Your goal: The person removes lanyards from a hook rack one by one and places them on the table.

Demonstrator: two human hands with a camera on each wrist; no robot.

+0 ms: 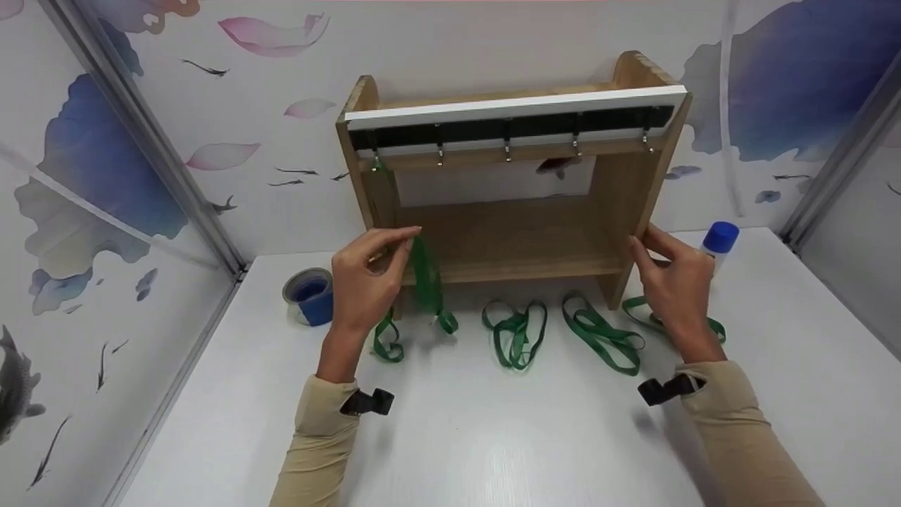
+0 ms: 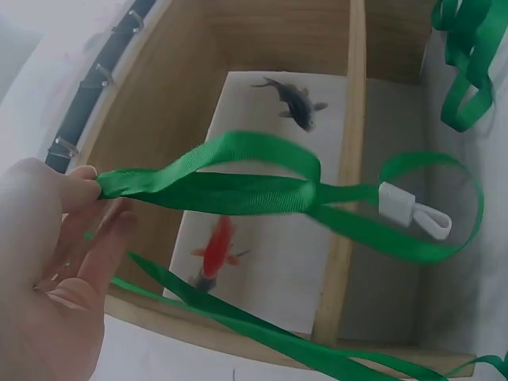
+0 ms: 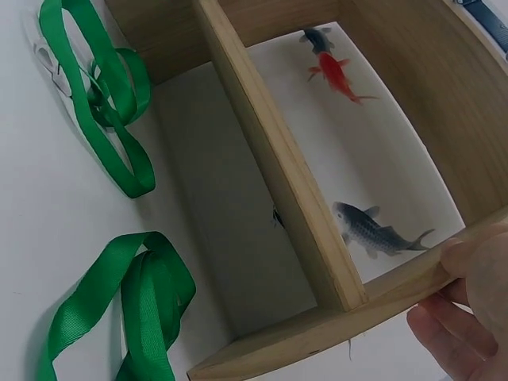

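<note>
A wooden shelf [image 1: 521,271] stands on the white table, with a row of metal hooks [image 1: 507,156] along a black strip under its white front board. My left hand [image 1: 369,274] pinches a green lanyard [image 2: 246,190] between thumb and fingers, in front of the shelf's left side. In the left wrist view, a white plastic clip [image 2: 397,205] dangles at the lanyard's far end. Up at the leftmost hook, a green strap [image 1: 380,169] hangs. My right hand [image 1: 676,278] holds the front edge of the shelf's right side panel [image 3: 397,298], thumb and fingers on either side.
Folded green lanyards [image 1: 517,334] lie on the table [image 1: 486,436] before the shelf. A roll of tape [image 1: 308,296] sits by its left side. Behind my right hand stands a blue-capped glue stick [image 1: 721,238]. Patterned wall panels [image 1: 274,127] enclose the back and sides.
</note>
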